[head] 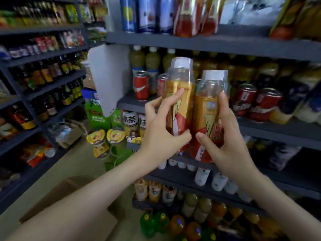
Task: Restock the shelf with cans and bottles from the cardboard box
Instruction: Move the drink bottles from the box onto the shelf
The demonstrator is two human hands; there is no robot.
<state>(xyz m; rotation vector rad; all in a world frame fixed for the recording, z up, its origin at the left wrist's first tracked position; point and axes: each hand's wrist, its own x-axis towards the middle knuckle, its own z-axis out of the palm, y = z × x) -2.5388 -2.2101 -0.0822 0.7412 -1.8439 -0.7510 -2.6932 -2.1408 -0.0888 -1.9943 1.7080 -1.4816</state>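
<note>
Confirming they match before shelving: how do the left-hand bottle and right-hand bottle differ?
The left-hand bottle is held higher than the right-hand bottle. The left-hand bottle is gripped from its left side by the left hand, the right-hand bottle from its right by the right hand. Both have clear caps and gold-and-red labels.

The hands (191,134) hide both bottles' lower labels; the cardboard box (57,206) lies partly behind forearms.

Two bottles (180,101) (208,110) side by side before the shelf (225,44); cardboard box (57,206) lower left.
</note>
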